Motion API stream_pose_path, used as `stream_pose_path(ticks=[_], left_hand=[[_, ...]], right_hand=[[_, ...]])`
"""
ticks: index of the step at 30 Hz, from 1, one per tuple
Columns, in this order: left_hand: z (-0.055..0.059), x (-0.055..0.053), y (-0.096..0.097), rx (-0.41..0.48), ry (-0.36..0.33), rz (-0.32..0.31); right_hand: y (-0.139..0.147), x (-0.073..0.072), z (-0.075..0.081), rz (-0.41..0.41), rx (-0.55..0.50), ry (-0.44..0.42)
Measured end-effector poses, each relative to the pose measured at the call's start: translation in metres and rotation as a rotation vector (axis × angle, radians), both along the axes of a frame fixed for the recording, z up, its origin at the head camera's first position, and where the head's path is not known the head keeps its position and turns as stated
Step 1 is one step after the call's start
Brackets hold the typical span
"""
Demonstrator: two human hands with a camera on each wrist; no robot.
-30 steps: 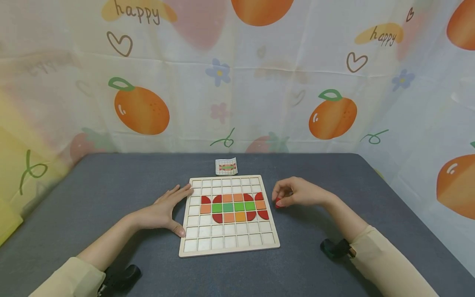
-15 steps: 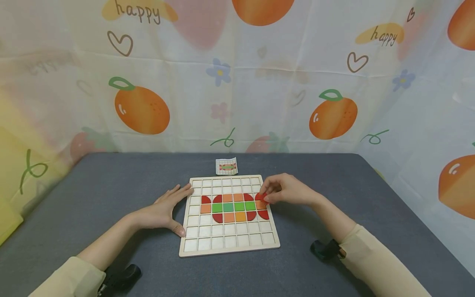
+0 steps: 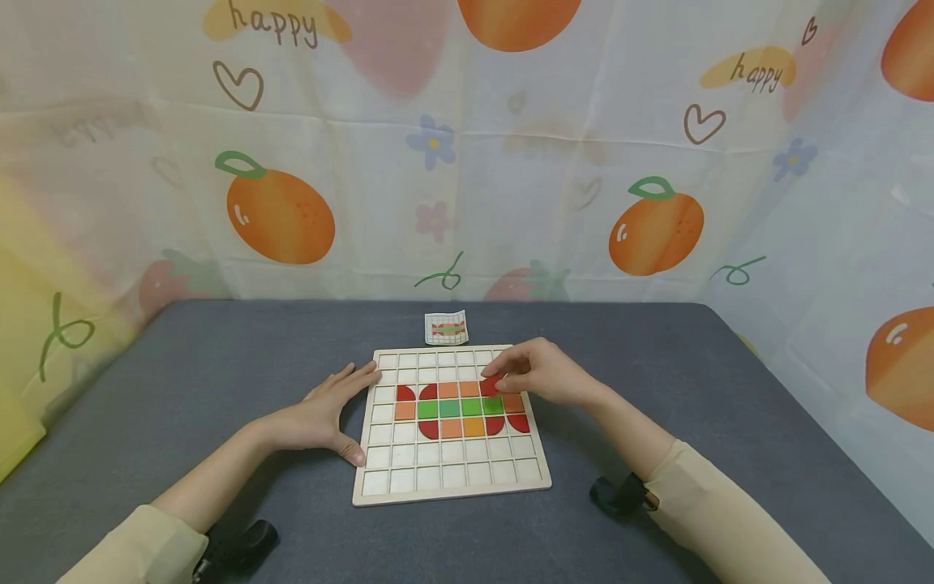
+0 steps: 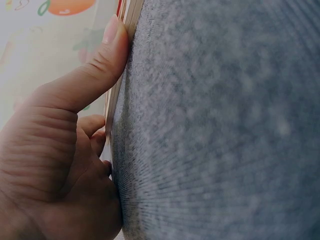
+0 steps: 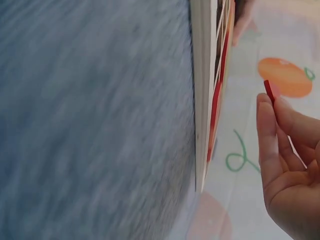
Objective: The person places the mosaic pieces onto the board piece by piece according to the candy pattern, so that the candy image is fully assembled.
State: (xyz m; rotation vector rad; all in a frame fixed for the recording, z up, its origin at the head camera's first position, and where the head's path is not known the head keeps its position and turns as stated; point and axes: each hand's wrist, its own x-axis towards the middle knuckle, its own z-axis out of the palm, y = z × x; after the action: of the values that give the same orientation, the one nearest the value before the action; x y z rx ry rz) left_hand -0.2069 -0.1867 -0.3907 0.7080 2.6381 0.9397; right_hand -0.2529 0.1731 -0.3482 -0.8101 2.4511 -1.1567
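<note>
A square wooden grid board [image 3: 452,496] lies on the dark table. In its middle rows sit green tiles [image 3: 471,407], salmon tiles [image 3: 450,427] and red rounded tiles [image 3: 429,428]. My left hand [image 3: 314,422] is spread at the board's left side, fingertips at the upper edge and thumb at the lower; the left wrist view shows the thumb [image 4: 107,62] against the rim. My right hand [image 3: 546,375] pinches a small red tile [image 5: 270,91] between thumb and finger. The held tile is raised above the right part of the pattern, and the hand hides some cells there.
Behind the board lies a small printed card [image 3: 446,328] with a similar coloured pattern. A fruit-print curtain [image 3: 511,203] hangs at the back of the table [image 3: 255,349]. Both wrists carry black devices [image 3: 620,496] near the cuffs.
My right hand has moved left from beside the board to over its right part, carrying the red tile. The left hand and the board stay in place.
</note>
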Motion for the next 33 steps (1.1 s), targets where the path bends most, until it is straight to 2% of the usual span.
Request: stream_pose_path(ticks=[5,16,23,33], left_hand=[[0.001,0.001,0.0,0.002,-0.004,0.005],[0.0,0.001,0.0,0.001,-0.002,0.001],[-0.001,0.0,0.0,0.001,-0.011,0.002],[-0.002,0.0,0.0,0.003,-0.01,0.009]], right_hand=[[-0.015,0.002,-0.001,0.003,-0.033,-0.025],[-0.051,0.016,0.0,-0.02,-0.14,-0.147],[-0.077,0.027,-0.003,-0.071,-0.117,-0.121],[-0.1,0.037,-0.016,-0.068,-0.028,-0.107]])
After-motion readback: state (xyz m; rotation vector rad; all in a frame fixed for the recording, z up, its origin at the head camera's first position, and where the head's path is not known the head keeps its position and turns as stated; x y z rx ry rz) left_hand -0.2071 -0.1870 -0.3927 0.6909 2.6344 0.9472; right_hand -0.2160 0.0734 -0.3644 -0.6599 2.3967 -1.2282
